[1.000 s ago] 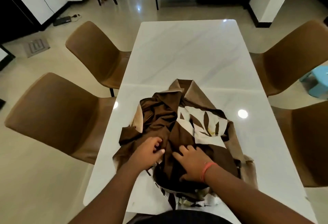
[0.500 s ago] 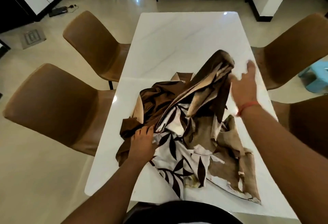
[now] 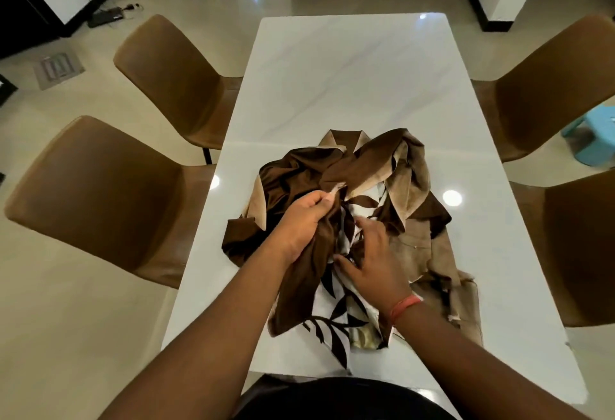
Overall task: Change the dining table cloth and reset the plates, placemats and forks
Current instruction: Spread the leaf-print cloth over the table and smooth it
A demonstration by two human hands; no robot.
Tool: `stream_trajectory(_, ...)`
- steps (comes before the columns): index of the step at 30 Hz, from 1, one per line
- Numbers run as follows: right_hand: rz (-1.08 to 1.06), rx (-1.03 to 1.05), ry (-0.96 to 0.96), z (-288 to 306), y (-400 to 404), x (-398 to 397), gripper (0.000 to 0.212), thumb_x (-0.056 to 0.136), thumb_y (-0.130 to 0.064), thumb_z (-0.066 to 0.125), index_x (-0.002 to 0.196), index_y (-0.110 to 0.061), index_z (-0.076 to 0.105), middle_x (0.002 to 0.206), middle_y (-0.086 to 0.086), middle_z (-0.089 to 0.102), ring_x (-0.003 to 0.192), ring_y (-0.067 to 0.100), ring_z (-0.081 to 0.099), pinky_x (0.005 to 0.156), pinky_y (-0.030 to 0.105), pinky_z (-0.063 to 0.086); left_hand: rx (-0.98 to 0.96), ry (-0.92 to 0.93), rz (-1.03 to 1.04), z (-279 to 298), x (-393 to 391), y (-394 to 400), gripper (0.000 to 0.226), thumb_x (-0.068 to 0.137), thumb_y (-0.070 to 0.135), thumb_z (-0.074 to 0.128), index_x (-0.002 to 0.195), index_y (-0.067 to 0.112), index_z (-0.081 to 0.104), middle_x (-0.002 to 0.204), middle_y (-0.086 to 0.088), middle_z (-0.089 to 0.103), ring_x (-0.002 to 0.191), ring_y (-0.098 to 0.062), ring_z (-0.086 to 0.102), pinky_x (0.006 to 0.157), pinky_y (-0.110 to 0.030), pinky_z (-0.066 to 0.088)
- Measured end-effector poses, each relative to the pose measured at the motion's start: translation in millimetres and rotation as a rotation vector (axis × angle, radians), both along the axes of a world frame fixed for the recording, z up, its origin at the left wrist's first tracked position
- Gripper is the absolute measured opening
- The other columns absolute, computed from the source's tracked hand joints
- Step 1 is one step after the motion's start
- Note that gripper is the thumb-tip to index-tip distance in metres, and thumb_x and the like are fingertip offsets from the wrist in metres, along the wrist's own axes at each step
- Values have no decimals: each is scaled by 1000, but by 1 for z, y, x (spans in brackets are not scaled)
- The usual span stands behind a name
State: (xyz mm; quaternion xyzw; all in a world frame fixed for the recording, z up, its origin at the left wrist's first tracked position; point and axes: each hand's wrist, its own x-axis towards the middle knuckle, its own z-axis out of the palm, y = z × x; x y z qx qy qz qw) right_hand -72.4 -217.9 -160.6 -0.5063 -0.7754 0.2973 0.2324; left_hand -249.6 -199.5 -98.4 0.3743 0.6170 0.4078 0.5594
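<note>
My left hand [image 3: 304, 220] grips the bunched brown leaf-print tablecloth [image 3: 409, 186]; right hand [image 3: 372, 266], fingers spread, presses it at six o'clock on the white marble table [image 3: 349, 70]. Spreading and resetting remain, I judge.

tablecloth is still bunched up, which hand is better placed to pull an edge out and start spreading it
Left, probably. The left hand already grips a brown fold of the tablecloth, fingers curled round it near the heap's middle. The right hand only rests spread on the patterned part, holding nothing.
</note>
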Motion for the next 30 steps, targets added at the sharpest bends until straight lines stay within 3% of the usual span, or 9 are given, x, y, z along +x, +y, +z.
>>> stream_trajectory(3,34,96,179,38,23,-6,74,87,-10,64,152,-25,31,147,-5,32,122,6,48,90,17,50,40,70,-198,21,2,2,30,100,41,54,91,14,66,85,1,65,82,-8,58,81,-29,47)
stream_trajectory(5,132,94,157,56,41,-10,66,87,0,59,146,-25,43,143,-8,41,123,1,46,95,16,48,36,146,-278,27,-1,-1,31,98,44,56,88,15,62,81,0,60,76,-9,53,75,-29,46)
stream_trajectory(10,158,209,20,74,64,-4,15,86,-7,65,94,-20,67,93,-7,59,81,11,55,67,37,52,26,258,-362,42,-16,-7,27,88,45,70,91,19,63,75,-3,56,69,-18,46,67,-35,38)
stream_trajectory(14,109,322,-77,86,66,8,10,85,-12,70,85,-20,65,83,-8,58,82,13,48,67,35,47,-46,478,-491,51,-29,-10,16,91,34,69,92,19,65,83,-10,66,73,-24,63,72,-36,55)
stream_trajectory(18,-58,315,-38,99,79,23,11,85,-10,71,84,-19,64,82,-11,53,84,12,48,70,29,42,-23,612,-407,48,-46,-15,17,98,38,58,99,23,65,92,-3,66,86,-18,65,81,-32,54)
stream_trajectory(22,-453,229,261,129,100,45,3,91,-11,64,90,-14,63,87,-2,59,82,15,55,70,20,46,-21,609,-310,51,-61,-20,18,100,37,54,96,23,65,89,-5,67,80,-16,66,76,-31,56)
stream_trajectory(24,-650,167,395,134,117,59,4,94,-18,59,92,-16,61,88,1,59,82,16,56,78,31,54,10,603,-214,54,-62,-23,20,100,38,54,90,23,63,83,-4,67,76,-17,65,74,-30,54)
stream_trajectory(27,-614,-10,512,133,124,67,11,89,-29,59,78,-30,62,88,6,66,87,26,65,86,53,56,77,510,-109,54,-54,-25,17,101,34,52,91,25,64,80,1,67,75,-12,65,74,-25,55)
stream_trajectory(30,-411,-105,531,131,106,58,18,95,-19,58,82,-30,64,92,5,70,89,22,67,85,44,59,95,400,-103,51,-35,-20,11,100,33,57,106,28,64,94,10,68,86,-6,65,80,-23,56)
